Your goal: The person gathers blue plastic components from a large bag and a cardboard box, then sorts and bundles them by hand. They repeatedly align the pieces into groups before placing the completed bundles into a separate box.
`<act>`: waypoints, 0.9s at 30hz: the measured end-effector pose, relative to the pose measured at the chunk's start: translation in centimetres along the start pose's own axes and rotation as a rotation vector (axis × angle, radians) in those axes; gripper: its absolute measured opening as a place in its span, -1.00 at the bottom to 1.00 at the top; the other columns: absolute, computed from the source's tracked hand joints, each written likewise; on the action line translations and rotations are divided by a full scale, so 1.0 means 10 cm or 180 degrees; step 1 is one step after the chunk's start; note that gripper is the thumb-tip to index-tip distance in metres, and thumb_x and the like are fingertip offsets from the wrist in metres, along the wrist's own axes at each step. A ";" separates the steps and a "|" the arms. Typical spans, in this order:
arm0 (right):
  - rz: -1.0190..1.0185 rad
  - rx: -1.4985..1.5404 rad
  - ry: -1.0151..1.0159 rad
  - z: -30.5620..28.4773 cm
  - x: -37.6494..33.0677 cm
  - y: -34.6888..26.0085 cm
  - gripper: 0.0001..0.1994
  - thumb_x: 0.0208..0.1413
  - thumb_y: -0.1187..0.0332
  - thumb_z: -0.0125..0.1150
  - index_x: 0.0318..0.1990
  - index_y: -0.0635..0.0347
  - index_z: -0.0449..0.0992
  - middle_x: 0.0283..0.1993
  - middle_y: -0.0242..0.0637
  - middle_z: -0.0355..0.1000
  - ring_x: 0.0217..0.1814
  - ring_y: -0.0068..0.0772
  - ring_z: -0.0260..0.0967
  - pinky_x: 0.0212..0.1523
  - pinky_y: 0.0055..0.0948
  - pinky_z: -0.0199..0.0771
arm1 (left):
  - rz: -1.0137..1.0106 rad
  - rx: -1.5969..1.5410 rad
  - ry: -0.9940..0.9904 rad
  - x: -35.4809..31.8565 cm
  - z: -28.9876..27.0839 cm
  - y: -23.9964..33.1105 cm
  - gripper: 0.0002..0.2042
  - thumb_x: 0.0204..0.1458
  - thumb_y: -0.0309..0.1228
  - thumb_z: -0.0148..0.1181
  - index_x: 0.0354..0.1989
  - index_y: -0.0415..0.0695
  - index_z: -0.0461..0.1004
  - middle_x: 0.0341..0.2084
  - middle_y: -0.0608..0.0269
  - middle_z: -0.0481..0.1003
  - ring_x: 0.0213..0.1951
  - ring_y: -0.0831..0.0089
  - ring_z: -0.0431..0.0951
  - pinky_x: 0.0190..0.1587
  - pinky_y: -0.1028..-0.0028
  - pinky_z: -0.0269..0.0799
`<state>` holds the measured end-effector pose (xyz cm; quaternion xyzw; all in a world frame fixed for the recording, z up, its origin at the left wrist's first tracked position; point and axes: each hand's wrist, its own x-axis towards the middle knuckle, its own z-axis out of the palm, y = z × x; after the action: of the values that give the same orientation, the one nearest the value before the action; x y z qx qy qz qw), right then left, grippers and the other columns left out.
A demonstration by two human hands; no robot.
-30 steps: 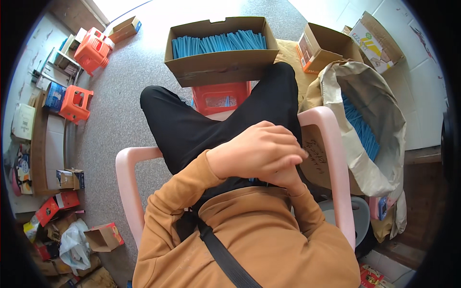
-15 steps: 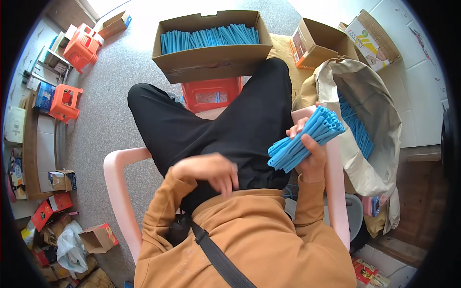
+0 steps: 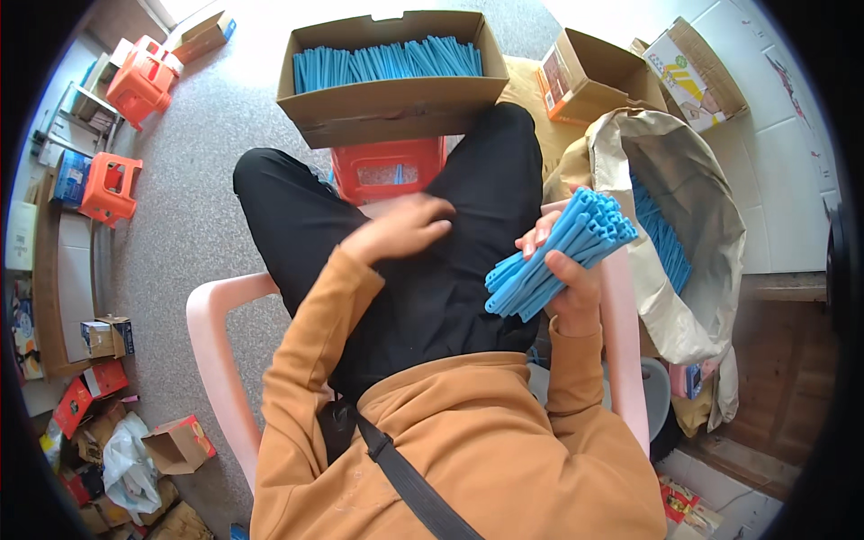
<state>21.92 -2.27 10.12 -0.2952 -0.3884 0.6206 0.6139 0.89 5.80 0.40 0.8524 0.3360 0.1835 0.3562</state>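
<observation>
My right hand (image 3: pixel 573 274) is wrapped round a thick bundle of thin blue plastic sticks (image 3: pixel 567 252), held tilted above the chair's right armrest. Several stick ends point up and away from me. My left hand (image 3: pixel 400 229) hovers over my lap, fingers bent and smeared by motion; no object shows in it. Ahead of my knees, an open cardboard box (image 3: pixel 387 117) holds many upright blue sticks (image 3: pixel 387 63). It rests on a red plastic stool (image 3: pixel 389 171).
A pale sack (image 3: pixel 711 297) with more blue sticks stands open beside the pink chair's right armrest (image 3: pixel 623 333). Behind it are cardboard boxes (image 3: pixel 598 81). Orange stools (image 3: pixel 112 187) stand at the left, with cartons and a plastic bag (image 3: pixel 130 468) below them.
My left hand has moved forward, from near my waist to over my lap. The bundle stays in my right hand, and the view has shifted slightly.
</observation>
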 end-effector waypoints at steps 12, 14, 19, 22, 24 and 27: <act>0.0132 -0.0267 0.0656 0.06 0.55 -0.16 -0.57 -0.23 0.49 0.21 -0.12 0.21 0.27 -0.34 -0.25 0.28 -0.36 -0.37 0.34 -0.15 -0.33 0.38 | 0.0157 -0.0771 -0.1423 -0.60 -0.05 0.39 -0.18 -0.34 -0.02 0.32 0.16 0.01 0.11 0.08 0.07 0.12 0.14 0.11 0.06 0.18 0.25 -0.10; -0.0105 -0.0246 0.0699 0.12 0.78 -0.24 -0.67 -0.20 0.51 0.18 -0.20 0.22 0.30 -0.34 -0.24 0.29 -0.36 -0.37 0.36 -0.18 -0.34 0.41 | -0.0225 0.0167 -0.0842 -0.73 -0.16 0.40 -0.15 -0.41 0.03 0.32 0.16 0.08 0.12 0.11 0.08 0.09 0.18 0.10 0.02 0.16 0.08 -0.15; -0.0107 -0.0608 0.1003 0.18 1.68 -0.09 -0.69 -0.19 0.47 0.22 -0.24 0.25 0.31 -0.37 -0.26 0.34 -0.38 -0.39 0.38 -0.31 -0.40 0.46 | 0.0134 -0.0498 -0.1278 -0.61 -0.24 0.66 -0.07 -0.44 -0.05 0.37 0.21 0.22 -0.03 0.19 0.08 -0.05 0.24 0.04 -0.16 0.11 -0.16 -0.23; -0.0453 -0.0191 0.1157 0.31 2.39 0.11 -0.73 -0.18 0.45 0.22 -0.28 0.26 0.34 -0.38 -0.26 0.34 -0.40 -0.38 0.38 -0.33 -0.42 0.45 | -0.0119 -0.1165 -0.1582 -0.48 -0.14 0.43 -0.04 -0.39 -0.10 0.37 0.24 0.21 -0.11 0.22 0.01 -0.15 0.25 -0.06 -0.29 0.15 -0.12 -0.32; -0.0534 0.0527 0.1213 0.41 2.88 0.28 -0.76 -0.16 0.42 0.23 -0.31 0.27 0.35 -0.42 -0.28 0.34 -0.40 -0.39 0.37 -0.33 -0.47 0.43 | -0.0208 -0.1096 -0.1720 -0.51 -0.20 0.42 -0.10 -0.33 -0.17 0.34 0.24 0.25 -0.09 0.23 0.02 -0.18 0.26 -0.03 -0.32 0.16 -0.13 -0.34; -0.0145 -0.1118 0.0836 0.55 3.38 0.69 -0.68 -0.23 0.42 0.29 -0.27 0.22 0.33 -0.37 -0.28 0.35 -0.31 -0.43 0.36 -0.27 -0.46 0.41 | -0.0234 -0.0833 -0.1802 -0.58 -0.33 0.46 -0.17 -0.25 -0.32 0.28 0.23 0.26 -0.09 0.24 0.09 -0.18 0.27 0.04 -0.31 0.17 -0.16 -0.35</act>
<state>11.21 30.95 10.88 -0.4670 -0.4138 0.4856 0.6122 -3.03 0.94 5.58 0.8038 0.2276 -0.0324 0.5486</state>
